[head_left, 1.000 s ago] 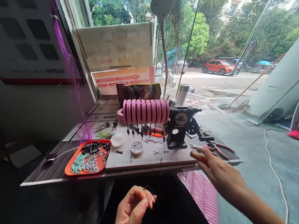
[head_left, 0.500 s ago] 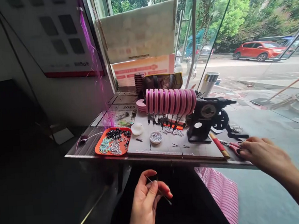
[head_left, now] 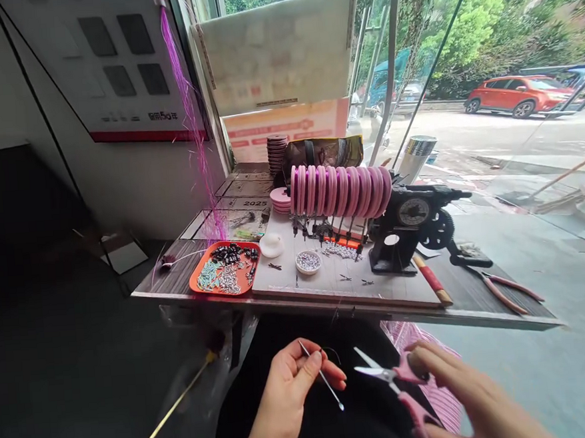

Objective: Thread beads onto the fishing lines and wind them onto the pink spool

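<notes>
My left hand (head_left: 289, 396) is low in the middle, over my lap, its fingers pinched on a thin metal needle-like pin (head_left: 322, 376) with a fine dark thread looping off it. To its right my right hand (head_left: 465, 394) grips pink-handled scissors (head_left: 391, 375), blades open and pointing left toward the pin's thread. Both hands are below the front edge of the work table (head_left: 177, 284).
The table carries an orange tray (head_left: 194, 287) of small parts, a white board with a small bowl of beads (head_left: 308, 261), a row of pink spools (head_left: 340, 190), a black hand-crank machine (head_left: 408, 227), a red-handled tool (head_left: 431, 279) and pink pliers (head_left: 508, 289). Glass wall and street lie to the right.
My right hand took the pink scissors off the table's right side and brought them down beside my left hand. The left hand keeps its pinch on the pin.
</notes>
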The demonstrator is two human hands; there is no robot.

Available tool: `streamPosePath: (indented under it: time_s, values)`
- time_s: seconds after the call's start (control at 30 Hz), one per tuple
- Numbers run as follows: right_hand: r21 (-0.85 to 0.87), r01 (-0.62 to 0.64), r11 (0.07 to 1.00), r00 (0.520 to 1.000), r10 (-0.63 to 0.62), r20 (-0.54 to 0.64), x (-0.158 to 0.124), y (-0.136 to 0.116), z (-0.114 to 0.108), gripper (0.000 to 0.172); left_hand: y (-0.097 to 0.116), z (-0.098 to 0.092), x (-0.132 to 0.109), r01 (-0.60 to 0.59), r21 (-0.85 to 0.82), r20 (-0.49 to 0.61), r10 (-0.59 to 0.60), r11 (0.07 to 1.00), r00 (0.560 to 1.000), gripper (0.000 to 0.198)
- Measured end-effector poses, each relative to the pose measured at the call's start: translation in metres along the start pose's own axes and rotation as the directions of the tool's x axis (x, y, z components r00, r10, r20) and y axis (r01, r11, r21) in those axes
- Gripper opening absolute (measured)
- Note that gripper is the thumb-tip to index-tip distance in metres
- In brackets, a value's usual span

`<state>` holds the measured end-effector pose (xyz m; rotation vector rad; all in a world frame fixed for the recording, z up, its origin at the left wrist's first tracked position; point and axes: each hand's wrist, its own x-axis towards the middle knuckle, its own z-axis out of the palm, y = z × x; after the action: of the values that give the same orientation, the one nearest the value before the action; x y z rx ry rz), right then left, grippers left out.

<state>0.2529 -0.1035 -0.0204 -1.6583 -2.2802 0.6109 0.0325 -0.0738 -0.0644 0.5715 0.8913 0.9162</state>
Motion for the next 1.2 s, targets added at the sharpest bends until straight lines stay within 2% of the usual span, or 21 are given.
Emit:
streamPosePath:
  time_s: [0.13,0.3,0.4,0.6,0.77,0.87,1.07,1.2]
  values:
    - [0.035,0.081,0.996,0.990,-0.085,0.115,0.020,-0.017,0.016,0.016,0.005,0.002,-0.003,0.088,-0.117,0.002,-0.089,0.989,0.996,0.014]
    - [-0.002,0.037,0.999,0.989,-0.036,0.140,0.020,-0.014,0.023,0.012,0.007,0.003,-0.003,0.002,-0.033,0.014,-0.001,0.999,1.000,0.015]
    - [-0.015,0.011,1.000,0.991,-0.009,0.135,0.020,-0.011,0.027,0.008,0.006,0.003,-0.002,0.015,-0.056,0.040,-0.013,0.998,0.999,0.015]
    - [-0.019,-0.010,1.000,1.000,0.010,0.000,0.020,-0.007,0.040,0.008,0.007,0.003,-0.004,0.126,-0.203,0.069,-0.115,0.971,0.991,0.009]
    - [-0.063,-0.007,0.998,0.997,0.001,-0.082,0.022,-0.005,0.039,0.008,0.004,0.002,-0.003,0.198,-0.288,0.081,-0.183,0.937,0.980,0.008]
    - [-0.060,-0.019,0.998,0.999,0.016,-0.043,0.026,-0.005,0.036,0.010,0.004,0.002,-0.003,0.207,-0.301,0.087,-0.189,0.931,0.978,0.010]
    - [-0.021,-0.027,0.999,0.993,0.029,0.111,0.032,-0.004,0.030,0.016,0.007,0.003,-0.005,0.212,-0.327,0.093,-0.192,0.921,0.977,0.010]
    - [-0.018,-0.020,1.000,0.994,0.022,0.110,0.034,-0.005,0.029,0.021,0.009,0.004,-0.005,0.211,-0.325,0.102,-0.187,0.922,0.977,0.012]
